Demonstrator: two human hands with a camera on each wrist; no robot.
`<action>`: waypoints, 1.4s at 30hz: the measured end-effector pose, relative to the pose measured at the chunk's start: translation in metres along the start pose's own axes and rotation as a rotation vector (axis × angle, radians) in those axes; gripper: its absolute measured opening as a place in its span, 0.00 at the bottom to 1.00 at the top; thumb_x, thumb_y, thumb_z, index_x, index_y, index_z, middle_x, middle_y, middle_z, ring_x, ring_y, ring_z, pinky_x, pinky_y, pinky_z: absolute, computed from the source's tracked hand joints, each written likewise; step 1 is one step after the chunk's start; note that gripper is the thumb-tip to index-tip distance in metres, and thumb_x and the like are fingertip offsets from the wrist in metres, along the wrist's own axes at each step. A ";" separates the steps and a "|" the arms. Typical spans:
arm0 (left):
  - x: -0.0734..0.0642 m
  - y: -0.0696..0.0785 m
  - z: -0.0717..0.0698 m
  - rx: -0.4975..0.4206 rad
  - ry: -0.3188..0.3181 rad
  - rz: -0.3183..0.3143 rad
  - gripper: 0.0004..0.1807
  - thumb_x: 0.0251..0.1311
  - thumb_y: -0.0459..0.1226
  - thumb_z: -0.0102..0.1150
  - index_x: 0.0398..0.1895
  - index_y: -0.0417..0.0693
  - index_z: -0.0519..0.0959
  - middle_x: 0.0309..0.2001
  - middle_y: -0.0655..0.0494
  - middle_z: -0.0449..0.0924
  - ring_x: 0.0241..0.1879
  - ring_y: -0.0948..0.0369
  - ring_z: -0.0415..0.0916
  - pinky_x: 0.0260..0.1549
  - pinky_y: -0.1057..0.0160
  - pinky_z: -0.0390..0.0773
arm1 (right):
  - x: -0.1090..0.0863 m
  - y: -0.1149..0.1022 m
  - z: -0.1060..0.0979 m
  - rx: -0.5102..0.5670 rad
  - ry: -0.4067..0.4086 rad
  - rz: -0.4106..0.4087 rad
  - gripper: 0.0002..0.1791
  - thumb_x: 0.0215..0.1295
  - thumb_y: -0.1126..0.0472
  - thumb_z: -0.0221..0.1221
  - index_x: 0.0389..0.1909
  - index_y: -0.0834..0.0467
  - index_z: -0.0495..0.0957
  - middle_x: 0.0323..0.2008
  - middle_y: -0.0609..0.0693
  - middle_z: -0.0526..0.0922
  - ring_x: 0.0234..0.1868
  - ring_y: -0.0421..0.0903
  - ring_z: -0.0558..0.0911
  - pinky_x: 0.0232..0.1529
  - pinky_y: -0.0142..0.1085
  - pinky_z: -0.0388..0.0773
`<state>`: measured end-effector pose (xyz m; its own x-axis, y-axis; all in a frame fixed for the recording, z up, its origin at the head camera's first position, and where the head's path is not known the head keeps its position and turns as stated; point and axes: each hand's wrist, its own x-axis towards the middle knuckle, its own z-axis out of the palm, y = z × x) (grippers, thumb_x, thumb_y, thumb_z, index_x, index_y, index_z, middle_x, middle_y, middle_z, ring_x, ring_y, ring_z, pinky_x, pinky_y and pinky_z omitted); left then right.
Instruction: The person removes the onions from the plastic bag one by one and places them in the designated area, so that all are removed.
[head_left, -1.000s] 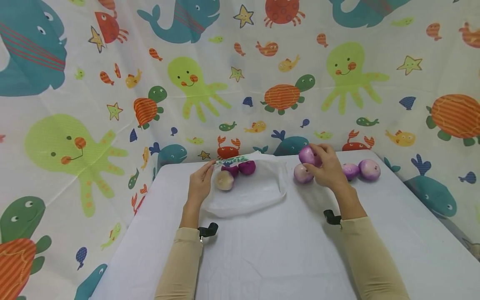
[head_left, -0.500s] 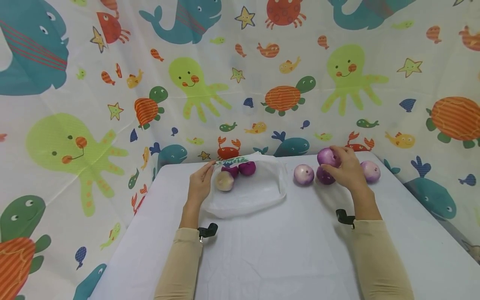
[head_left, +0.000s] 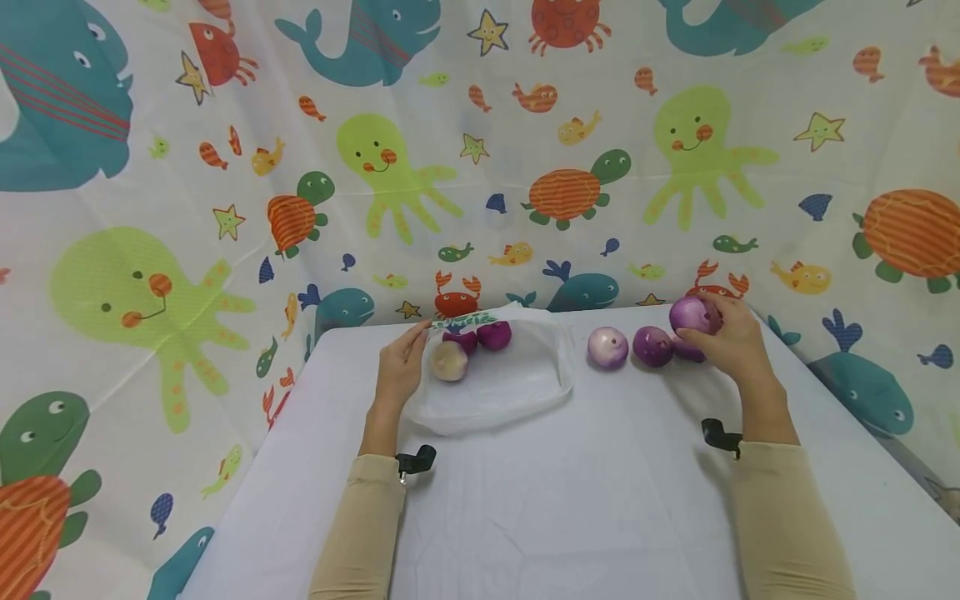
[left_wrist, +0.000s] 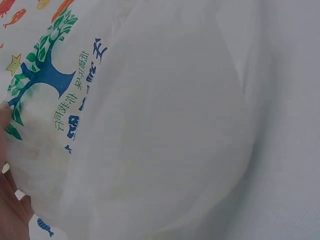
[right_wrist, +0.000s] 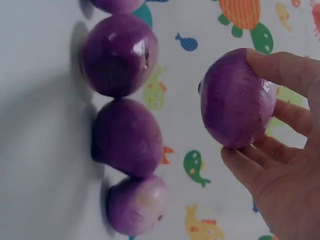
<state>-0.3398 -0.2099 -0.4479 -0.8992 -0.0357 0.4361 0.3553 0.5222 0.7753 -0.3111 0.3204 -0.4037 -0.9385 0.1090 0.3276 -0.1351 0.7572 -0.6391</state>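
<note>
Sea-creature backdrop (head_left: 480,183) behind white table (head_left: 555,500).

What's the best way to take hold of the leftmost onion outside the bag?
I'd come down from above onto the leftmost onion and pinch its near and far sides at the wide middle. It is round, and the neighbouring onion sits close on its right.

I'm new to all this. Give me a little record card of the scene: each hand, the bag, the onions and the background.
Left hand: holds the edge of a white bag
Bag contents: three round vegetables visible, one pale, two purple
Right hand: holds a purple onion above the table
Onion row: four on the table
Background: cloth printed with sea animals
</note>
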 end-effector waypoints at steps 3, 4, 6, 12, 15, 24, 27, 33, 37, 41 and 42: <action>0.000 0.000 0.001 0.007 0.000 0.005 0.22 0.81 0.49 0.47 0.70 0.53 0.78 0.70 0.52 0.78 0.73 0.52 0.72 0.71 0.50 0.74 | -0.002 0.009 -0.007 -0.008 -0.023 0.036 0.43 0.68 0.51 0.69 0.77 0.62 0.62 0.66 0.74 0.65 0.65 0.72 0.65 0.65 0.74 0.66; 0.000 0.000 0.001 0.009 0.002 0.009 0.22 0.81 0.48 0.47 0.70 0.52 0.78 0.69 0.51 0.78 0.73 0.52 0.72 0.71 0.50 0.74 | -0.002 0.012 -0.010 -0.012 -0.030 0.052 0.43 0.68 0.50 0.69 0.77 0.62 0.61 0.67 0.74 0.64 0.66 0.73 0.64 0.65 0.75 0.66; 0.000 0.000 0.001 0.014 0.007 0.016 0.22 0.81 0.47 0.47 0.69 0.51 0.78 0.69 0.51 0.79 0.72 0.52 0.73 0.71 0.50 0.74 | -0.004 0.016 -0.015 -0.014 -0.046 0.092 0.45 0.69 0.48 0.67 0.78 0.62 0.59 0.68 0.76 0.62 0.67 0.74 0.62 0.65 0.76 0.65; -0.001 0.003 0.001 0.014 0.007 0.024 0.21 0.82 0.46 0.48 0.69 0.51 0.78 0.68 0.50 0.79 0.72 0.52 0.73 0.71 0.50 0.74 | -0.008 0.024 -0.025 -0.010 -0.080 0.173 0.49 0.69 0.42 0.66 0.81 0.61 0.55 0.69 0.75 0.59 0.68 0.75 0.61 0.65 0.76 0.65; -0.001 0.003 0.001 0.020 0.005 0.015 0.21 0.82 0.46 0.47 0.69 0.52 0.78 0.69 0.50 0.79 0.72 0.52 0.73 0.71 0.50 0.74 | -0.009 0.026 -0.028 -0.015 -0.090 0.180 0.50 0.70 0.42 0.66 0.81 0.62 0.54 0.69 0.75 0.59 0.67 0.75 0.62 0.65 0.77 0.65; 0.000 0.004 0.000 0.021 0.005 0.008 0.21 0.82 0.46 0.47 0.69 0.53 0.79 0.69 0.50 0.79 0.72 0.52 0.73 0.71 0.51 0.74 | -0.011 0.035 -0.036 -0.003 -0.121 0.227 0.52 0.69 0.42 0.66 0.82 0.60 0.50 0.72 0.77 0.56 0.70 0.78 0.58 0.65 0.78 0.63; 0.000 0.004 -0.001 0.018 0.003 0.004 0.21 0.82 0.45 0.48 0.69 0.53 0.79 0.69 0.50 0.78 0.73 0.53 0.72 0.71 0.52 0.74 | -0.013 0.038 -0.039 0.005 -0.131 0.251 0.53 0.69 0.41 0.65 0.83 0.60 0.49 0.72 0.77 0.56 0.70 0.77 0.59 0.64 0.77 0.65; 0.001 0.004 -0.001 0.016 0.002 0.007 0.21 0.82 0.46 0.48 0.69 0.52 0.79 0.69 0.50 0.78 0.73 0.52 0.72 0.71 0.50 0.74 | -0.016 0.043 -0.045 0.026 -0.152 0.290 0.55 0.69 0.40 0.65 0.83 0.61 0.47 0.71 0.77 0.58 0.68 0.77 0.60 0.63 0.76 0.68; 0.001 0.004 -0.002 0.013 -0.002 -0.002 0.21 0.82 0.47 0.48 0.69 0.52 0.78 0.69 0.51 0.78 0.73 0.52 0.72 0.71 0.50 0.74 | -0.016 0.046 -0.046 0.025 -0.170 0.311 0.56 0.68 0.39 0.66 0.83 0.62 0.47 0.71 0.77 0.58 0.68 0.77 0.60 0.62 0.77 0.68; 0.000 0.003 -0.001 0.011 0.003 -0.005 0.21 0.81 0.47 0.48 0.69 0.53 0.79 0.69 0.51 0.78 0.73 0.52 0.72 0.71 0.50 0.74 | -0.018 0.051 -0.050 0.016 -0.193 0.326 0.56 0.69 0.37 0.64 0.82 0.63 0.47 0.71 0.78 0.58 0.68 0.78 0.60 0.62 0.78 0.67; 0.000 0.003 -0.001 0.011 0.006 -0.002 0.21 0.81 0.47 0.48 0.69 0.53 0.79 0.69 0.51 0.79 0.73 0.52 0.72 0.71 0.50 0.74 | -0.018 0.053 -0.052 0.012 -0.197 0.328 0.55 0.69 0.38 0.64 0.82 0.64 0.47 0.71 0.78 0.58 0.68 0.79 0.60 0.62 0.78 0.66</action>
<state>-0.3387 -0.2091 -0.4448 -0.8986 -0.0417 0.4368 0.3502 0.5316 0.7712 -0.2848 0.3915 -0.4073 -0.9754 0.2175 -0.0347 0.1797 0.6948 -0.6964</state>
